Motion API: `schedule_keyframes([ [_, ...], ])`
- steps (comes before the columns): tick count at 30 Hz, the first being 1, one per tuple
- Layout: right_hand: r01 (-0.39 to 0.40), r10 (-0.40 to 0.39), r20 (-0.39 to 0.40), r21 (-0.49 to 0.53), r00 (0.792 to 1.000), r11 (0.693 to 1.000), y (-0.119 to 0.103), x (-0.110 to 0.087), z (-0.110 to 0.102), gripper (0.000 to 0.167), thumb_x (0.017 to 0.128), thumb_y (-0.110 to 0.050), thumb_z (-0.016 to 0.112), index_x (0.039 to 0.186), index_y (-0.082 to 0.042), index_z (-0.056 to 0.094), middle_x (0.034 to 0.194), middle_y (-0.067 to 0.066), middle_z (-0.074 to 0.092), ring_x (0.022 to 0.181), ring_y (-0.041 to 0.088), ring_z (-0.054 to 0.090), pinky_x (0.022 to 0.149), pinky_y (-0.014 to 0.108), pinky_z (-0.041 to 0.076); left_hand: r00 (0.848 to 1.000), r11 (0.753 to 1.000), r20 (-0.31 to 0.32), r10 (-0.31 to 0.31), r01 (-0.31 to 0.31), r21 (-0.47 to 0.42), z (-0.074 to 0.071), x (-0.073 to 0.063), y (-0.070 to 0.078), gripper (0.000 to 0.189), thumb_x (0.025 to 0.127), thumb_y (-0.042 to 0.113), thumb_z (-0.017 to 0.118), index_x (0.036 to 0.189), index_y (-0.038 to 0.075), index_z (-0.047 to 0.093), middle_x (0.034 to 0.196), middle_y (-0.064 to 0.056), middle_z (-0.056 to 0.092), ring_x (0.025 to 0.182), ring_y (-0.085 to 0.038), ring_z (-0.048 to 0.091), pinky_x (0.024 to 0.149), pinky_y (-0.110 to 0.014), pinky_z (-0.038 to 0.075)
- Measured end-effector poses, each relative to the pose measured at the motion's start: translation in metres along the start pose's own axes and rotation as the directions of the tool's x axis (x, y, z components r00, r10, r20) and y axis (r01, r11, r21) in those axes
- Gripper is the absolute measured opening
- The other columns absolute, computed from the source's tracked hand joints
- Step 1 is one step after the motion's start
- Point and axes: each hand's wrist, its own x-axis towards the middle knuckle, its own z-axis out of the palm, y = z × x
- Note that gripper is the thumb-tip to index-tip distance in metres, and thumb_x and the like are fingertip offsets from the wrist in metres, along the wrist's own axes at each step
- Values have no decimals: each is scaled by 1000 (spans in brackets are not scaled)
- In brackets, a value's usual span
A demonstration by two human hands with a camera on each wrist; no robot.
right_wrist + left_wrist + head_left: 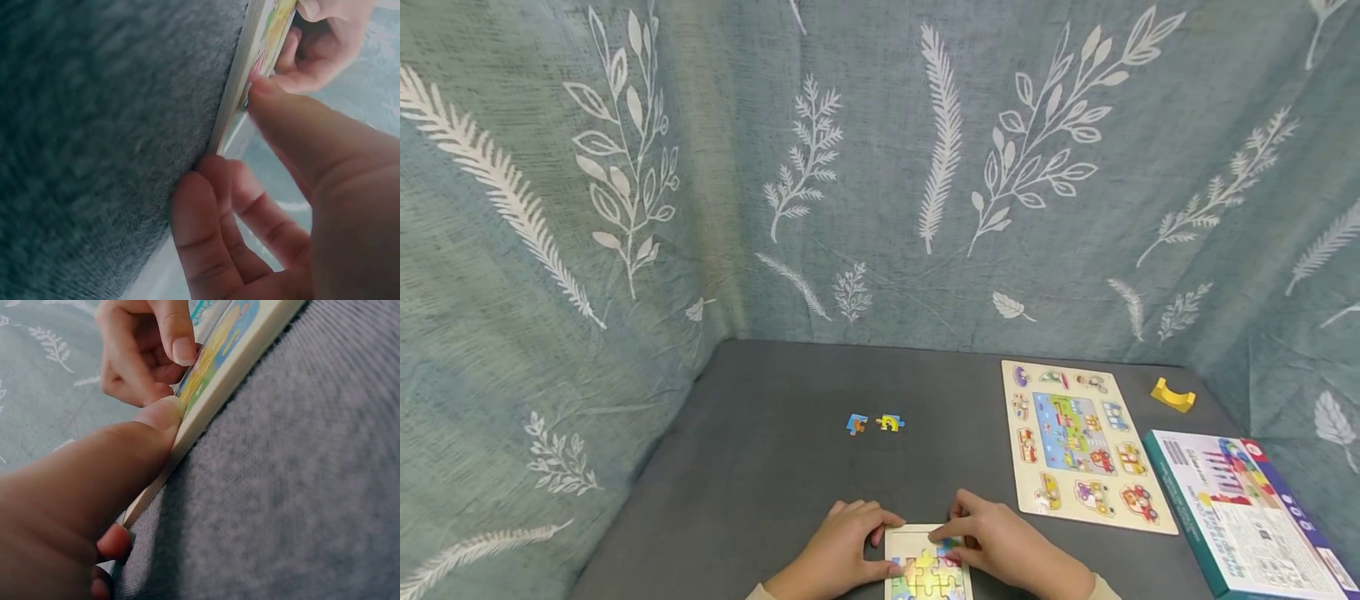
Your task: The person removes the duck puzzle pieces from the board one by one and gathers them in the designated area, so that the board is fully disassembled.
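A small wooden jigsaw puzzle [928, 575] with a pale frame lies at the near edge of the table, partly cut off by the head view. My left hand [846, 546] grips its left side, thumb on the face and fingers by the upper left corner. In the left wrist view the thumb [125, 447] presses on the frame's rim. My right hand [1000, 546] is over the upper right part, its thumb and index finger around a blue and red puzzle piece [950, 546]. Its other fingers [203, 225] touch the table beside the frame in the right wrist view.
Two loose puzzle pieces, one blue and orange [857, 423] and one yellow [891, 423], lie farther back. To the right is a large wooden vehicle puzzle board [1022, 492], then a toy box [1247, 508] and a yellow arched block [1172, 396]. Patterned curtains [880, 167] surround the table.
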Motion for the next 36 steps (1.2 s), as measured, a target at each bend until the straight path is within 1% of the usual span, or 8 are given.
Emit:
schedule_keyframes([
  [4,61,-62,-26,-43,998,997,-1,0,1,19,96,-14,78,114,-17,81,99,-10,52,67,-9,42,58,12,42,1000,1000,-4,-13,13,-18,0,-2,1,44,87,48,84,121,21,72,81,21,40,75,3,38,76,-29,28],
  [10,-37,42,101,-47,994,998,-5,2,4,10,103,-28,71,112,-27,72,93,-15,45,68,-6,44,61,16,44,999,1000,46,-20,21,-14,-1,-4,2,46,89,50,81,124,21,72,82,21,41,75,4,38,76,-29,29],
  [13,-67,68,120,-9,991,998,-4,1,4,12,102,-36,69,112,-28,70,97,-15,45,68,-5,46,62,18,46,998,999,54,-24,25,-21,-2,-4,4,47,90,51,80,125,21,72,82,21,41,74,4,37,76,-29,29],
  [22,-19,13,40,134,999,991,1,-2,0,20,99,-34,75,115,-26,65,111,-7,49,67,-6,48,59,18,47,999,999,13,-48,48,-4,-1,-2,4,47,87,51,83,122,22,73,80,21,41,74,4,38,76,-29,29],
  [25,3,-4,15,120,1000,993,2,-4,-1,23,97,-35,77,114,-27,66,108,-9,53,69,-5,48,61,18,47,999,999,7,-45,45,-6,2,-1,6,47,87,51,83,123,22,73,81,20,41,75,3,39,76,-29,28],
  [29,33,-29,-47,90,998,995,4,-3,-2,24,93,-36,81,113,-29,69,106,-16,61,84,1,54,74,24,52,999,999,-4,-49,49,8,1,-1,7,46,86,49,85,122,22,73,81,19,41,76,2,39,78,-30,29],
  [32,28,-20,-62,132,998,991,3,4,-8,25,92,-30,84,113,-25,72,109,-15,64,97,5,59,85,30,54,998,998,4,-59,59,20,-2,-1,6,47,85,47,86,122,22,73,80,19,41,76,1,39,78,-31,28],
  [36,-2,15,-76,174,997,985,4,28,-30,29,88,-17,87,114,-11,74,110,-6,67,97,10,66,84,33,58,998,998,24,-56,56,31,-2,2,3,49,85,46,86,124,21,73,81,19,41,75,0,39,79,-31,28],
])
